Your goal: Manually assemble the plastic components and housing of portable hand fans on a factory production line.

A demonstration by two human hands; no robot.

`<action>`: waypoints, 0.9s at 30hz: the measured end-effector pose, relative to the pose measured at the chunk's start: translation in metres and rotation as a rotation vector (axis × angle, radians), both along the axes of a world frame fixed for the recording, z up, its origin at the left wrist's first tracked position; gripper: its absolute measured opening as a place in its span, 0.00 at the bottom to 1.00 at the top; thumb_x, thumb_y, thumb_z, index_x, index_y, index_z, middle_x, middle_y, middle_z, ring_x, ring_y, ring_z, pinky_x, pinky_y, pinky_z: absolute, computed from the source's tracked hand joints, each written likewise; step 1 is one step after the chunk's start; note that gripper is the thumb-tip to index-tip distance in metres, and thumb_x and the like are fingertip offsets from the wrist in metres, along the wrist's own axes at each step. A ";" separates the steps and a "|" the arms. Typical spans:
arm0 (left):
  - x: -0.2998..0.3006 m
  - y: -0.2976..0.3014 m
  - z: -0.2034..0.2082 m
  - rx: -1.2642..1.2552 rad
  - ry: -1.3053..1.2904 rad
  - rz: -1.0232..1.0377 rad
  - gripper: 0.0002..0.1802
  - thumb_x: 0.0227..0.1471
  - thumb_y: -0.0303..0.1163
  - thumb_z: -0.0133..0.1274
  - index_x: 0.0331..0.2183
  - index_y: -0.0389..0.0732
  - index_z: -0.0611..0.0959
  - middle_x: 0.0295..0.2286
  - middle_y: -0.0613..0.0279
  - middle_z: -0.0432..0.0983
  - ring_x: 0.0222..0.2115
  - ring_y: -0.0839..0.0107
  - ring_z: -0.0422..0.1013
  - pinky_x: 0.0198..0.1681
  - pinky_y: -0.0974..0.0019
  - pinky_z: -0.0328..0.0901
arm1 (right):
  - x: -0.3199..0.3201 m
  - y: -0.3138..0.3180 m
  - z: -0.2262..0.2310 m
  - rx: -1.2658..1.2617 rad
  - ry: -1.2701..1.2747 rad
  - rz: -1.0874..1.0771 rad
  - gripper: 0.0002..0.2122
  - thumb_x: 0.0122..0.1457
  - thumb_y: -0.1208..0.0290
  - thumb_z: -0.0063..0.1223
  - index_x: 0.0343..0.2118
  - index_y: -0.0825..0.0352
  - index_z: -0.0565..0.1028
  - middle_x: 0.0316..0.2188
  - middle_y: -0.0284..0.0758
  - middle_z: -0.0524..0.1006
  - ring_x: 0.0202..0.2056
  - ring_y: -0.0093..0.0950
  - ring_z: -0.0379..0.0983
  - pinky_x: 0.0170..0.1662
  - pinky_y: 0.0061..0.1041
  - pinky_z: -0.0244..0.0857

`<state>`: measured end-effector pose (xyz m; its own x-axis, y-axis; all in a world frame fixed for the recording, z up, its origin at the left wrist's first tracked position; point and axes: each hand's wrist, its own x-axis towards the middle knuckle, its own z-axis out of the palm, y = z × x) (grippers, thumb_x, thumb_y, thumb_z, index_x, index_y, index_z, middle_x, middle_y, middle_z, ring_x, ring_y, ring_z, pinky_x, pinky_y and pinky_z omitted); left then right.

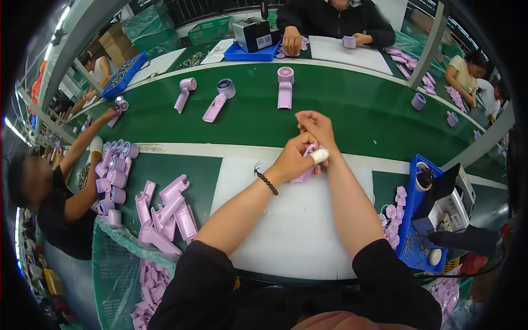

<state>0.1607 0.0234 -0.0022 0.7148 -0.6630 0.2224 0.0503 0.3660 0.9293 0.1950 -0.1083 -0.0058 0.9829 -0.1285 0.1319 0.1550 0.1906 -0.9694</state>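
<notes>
Both my hands meet above the white work mat (275, 225), near the edge of the green belt. My left hand (297, 157), with a dark beaded bracelet and a white wrap on its thumb, is closed on a pink plastic part (303, 175). Fingers cover most of that part. My right hand (319, 129) crosses just beyond the left, touching or nearly touching it, fingers curled together toward the belt; whatever is in them is hidden. Ahead on the green belt (247, 124) lies a pink handheld fan (285, 91) with a round grille.
More fan pieces (220, 99) lie on the belt. Left of the mat are pink handle shells (168, 209), stacked fan heads (116, 179) and a green crate (107, 275). On the right stand small pink parts (391, 217) and a blue tray (407, 242). Co-workers sit left and opposite.
</notes>
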 end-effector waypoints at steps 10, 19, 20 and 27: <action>0.005 -0.003 -0.001 -0.039 -0.010 -0.035 0.10 0.55 0.19 0.53 0.31 0.42 0.68 0.26 0.51 0.78 0.19 0.68 0.73 0.23 0.70 0.70 | 0.002 -0.003 0.001 0.003 -0.027 -0.028 0.09 0.57 0.74 0.55 0.37 0.73 0.80 0.24 0.33 0.76 0.27 0.19 0.70 0.31 0.14 0.63; 0.001 -0.003 0.001 -0.060 0.022 -0.024 0.11 0.55 0.21 0.56 0.30 0.41 0.68 0.25 0.54 0.78 0.18 0.70 0.73 0.22 0.71 0.70 | 0.003 0.000 -0.001 0.058 -0.048 -0.025 0.08 0.57 0.74 0.55 0.37 0.71 0.80 0.23 0.33 0.76 0.25 0.18 0.69 0.29 0.13 0.62; 0.001 -0.002 0.001 -0.057 0.025 -0.022 0.11 0.55 0.21 0.56 0.30 0.41 0.68 0.25 0.54 0.78 0.18 0.70 0.73 0.22 0.71 0.70 | 0.002 0.002 0.001 0.061 -0.045 -0.024 0.08 0.57 0.74 0.55 0.37 0.71 0.80 0.23 0.33 0.76 0.25 0.18 0.69 0.29 0.13 0.62; 0.000 -0.006 -0.002 -0.070 0.044 -0.005 0.13 0.54 0.20 0.56 0.31 0.42 0.67 0.26 0.53 0.78 0.21 0.69 0.74 0.22 0.71 0.70 | -0.003 0.001 0.023 0.231 0.001 -0.110 0.07 0.59 0.72 0.54 0.35 0.70 0.80 0.20 0.31 0.73 0.21 0.17 0.65 0.23 0.14 0.57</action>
